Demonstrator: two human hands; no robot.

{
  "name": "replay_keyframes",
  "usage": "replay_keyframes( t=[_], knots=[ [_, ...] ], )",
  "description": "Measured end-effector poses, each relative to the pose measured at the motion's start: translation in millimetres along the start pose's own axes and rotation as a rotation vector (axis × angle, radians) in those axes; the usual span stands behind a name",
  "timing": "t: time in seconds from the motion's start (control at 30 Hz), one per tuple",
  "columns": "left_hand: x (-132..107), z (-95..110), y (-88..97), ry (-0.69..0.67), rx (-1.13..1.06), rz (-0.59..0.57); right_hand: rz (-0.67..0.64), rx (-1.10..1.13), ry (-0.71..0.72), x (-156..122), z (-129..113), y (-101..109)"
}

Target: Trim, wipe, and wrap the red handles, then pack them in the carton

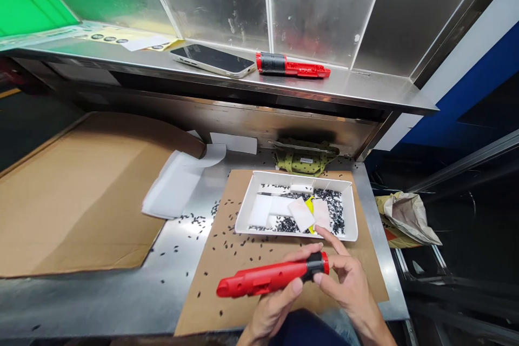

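A red plastic tool body with a black collar point(267, 277) is held level above a small cardboard sheet point(243, 259) near the table's front edge. My left hand point(273, 305) grips it from below, near the middle. My right hand point(346, 275) pinches the black collar end with fingertips. Just beyond my hands stands a white tray point(259, 181) holding many small black pieces, white pads and a yellow item.
A second red-and-black tool body point(292, 66) and a phone point(213, 59) lie on the steel shelf. A large cardboard sheet point(77, 194) covers the left of the table. White paper point(178, 184), a green pouch point(304, 161), scattered black bits. A crumpled bag point(407, 216) hangs right.
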State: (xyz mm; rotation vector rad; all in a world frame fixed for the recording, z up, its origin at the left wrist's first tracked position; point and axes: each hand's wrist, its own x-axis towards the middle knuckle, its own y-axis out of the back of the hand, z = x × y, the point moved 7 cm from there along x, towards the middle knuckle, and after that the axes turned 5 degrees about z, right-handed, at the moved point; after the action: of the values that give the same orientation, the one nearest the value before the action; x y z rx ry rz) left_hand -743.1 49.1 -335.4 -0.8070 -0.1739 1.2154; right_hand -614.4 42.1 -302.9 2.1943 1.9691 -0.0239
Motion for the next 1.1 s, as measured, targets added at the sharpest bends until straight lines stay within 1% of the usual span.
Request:
replay_keyframes(
  t=[0.1, 0.23, 0.33, 0.47, 0.63, 0.7, 0.83, 0.9, 0.93, 0.97, 1.0, 1.1],
  knots=[
    [1, -3, 1.1, 0.004, -0.013, 0.011, -0.041, 0.008, 0.021, 2, 2, 0],
    [1, -3, 0.3, 0.013, -0.049, 0.008, -0.121, 0.051, 0.014, 5, 0, -4],
    [0, -2, -0.6, 0.006, -0.052, -0.002, -0.129, 0.077, 0.006, 6, -5, -5],
    [0, -1, -1.7, -0.007, -0.019, -0.022, -0.152, 0.05, 0.005, 7, -7, -7],
    [1, -1, -0.3, -0.058, 0.061, -0.04, -0.123, 0.051, 0.013, 7, -6, -5],
    [1, 0, 1.2, -0.099, 0.111, -0.044, -0.102, 0.05, 0.016, 6, -6, -6],
    [-5, 10, 2.6, -0.301, 0.337, -0.034, -0.022, 0.051, -0.013, 7, -6, -10],
    [-8, 12, 2.4, -0.367, 0.422, -0.02, 0.031, 0.04, -0.022, 7, -6, -10],
    [-8, 12, 3.1, -0.374, 0.408, -0.008, 0.049, 0.032, -0.025, 7, -7, -10],
    [-7, 10, 4.7, -0.355, 0.343, 0.011, 0.064, 0.025, -0.027, 6, -8, -10],
    [-5, 8, 7.1, -0.311, 0.235, 0.035, 0.071, 0.018, -0.028, 5, -8, -9],
    [3, -1, 14.4, -0.125, -0.18, 0.142, 0.055, -0.005, -0.006, 0, -11, -3]
  ],
)
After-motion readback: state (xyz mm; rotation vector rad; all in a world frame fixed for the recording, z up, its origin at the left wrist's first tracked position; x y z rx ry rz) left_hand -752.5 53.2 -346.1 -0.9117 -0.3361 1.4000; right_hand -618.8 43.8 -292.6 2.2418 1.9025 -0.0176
